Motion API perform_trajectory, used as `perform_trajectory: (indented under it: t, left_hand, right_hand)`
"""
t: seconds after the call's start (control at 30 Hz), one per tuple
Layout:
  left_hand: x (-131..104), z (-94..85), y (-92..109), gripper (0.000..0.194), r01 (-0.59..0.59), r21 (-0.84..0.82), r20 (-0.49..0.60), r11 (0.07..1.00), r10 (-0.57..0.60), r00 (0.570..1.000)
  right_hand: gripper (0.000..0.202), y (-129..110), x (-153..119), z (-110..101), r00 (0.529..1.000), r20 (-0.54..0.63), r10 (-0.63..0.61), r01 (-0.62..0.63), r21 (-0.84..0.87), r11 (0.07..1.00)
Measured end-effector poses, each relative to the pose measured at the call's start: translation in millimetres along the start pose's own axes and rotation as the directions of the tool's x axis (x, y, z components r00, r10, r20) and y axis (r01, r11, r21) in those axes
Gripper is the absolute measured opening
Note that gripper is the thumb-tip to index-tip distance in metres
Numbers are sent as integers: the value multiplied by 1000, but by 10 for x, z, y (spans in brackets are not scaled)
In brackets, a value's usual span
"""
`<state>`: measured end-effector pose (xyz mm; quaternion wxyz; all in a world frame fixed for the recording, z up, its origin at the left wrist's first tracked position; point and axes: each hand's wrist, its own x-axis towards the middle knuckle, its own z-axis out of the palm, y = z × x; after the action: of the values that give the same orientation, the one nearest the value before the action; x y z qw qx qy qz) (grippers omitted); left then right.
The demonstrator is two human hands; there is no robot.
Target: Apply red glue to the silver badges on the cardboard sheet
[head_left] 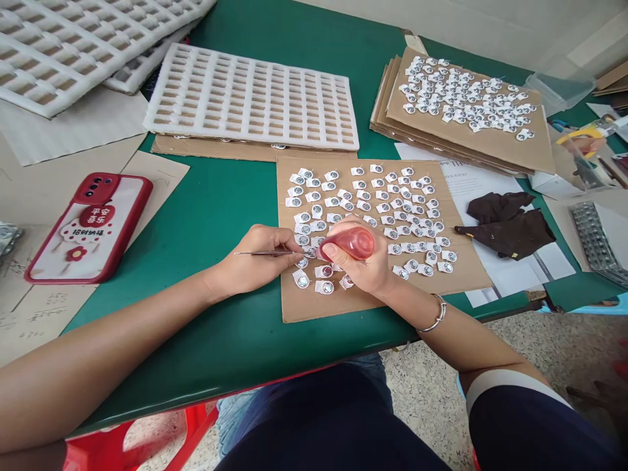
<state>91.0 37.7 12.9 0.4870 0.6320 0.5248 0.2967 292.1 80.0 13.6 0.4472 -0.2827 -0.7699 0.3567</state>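
The left hand [256, 258] pinches a slim metal tool [265, 253] between thumb and fingers, the shaft lying nearly level, one end pointing left and the other towards the right hand [367, 269]. That right hand is wrapped around a translucent red bulb [356, 242], thumb along its near side, above the left part of a brown cardboard sheet [304, 307]. Rows of small white pieces [324, 286], each with a round, dark-and-silver face, cover much of the sheet, and both hands are right among those at its left side (whether the tool or the bulb touches one of them, I cannot tell, since the fingers hide the spot). The sheet lies on the green worktop [196, 333], near its front edge. Just behind it sits a white foam tray [245, 135] of many slots, and behind to the right a stack of cardboard [544, 144] bears more such pieces. A phone in a red-edged case [93, 229] lies well to the left; a crumpled dark cloth [520, 229] lies to the right.
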Motion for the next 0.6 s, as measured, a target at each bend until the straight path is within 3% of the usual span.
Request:
perform_trajectory:
  t: [0.6]
  left_hand:
    - [39, -19, 104, 19, 75, 116, -38, 990, -71, 997]
  right_hand:
    - [12, 58, -25, 11, 999, -47, -1, 2, 28, 1000]
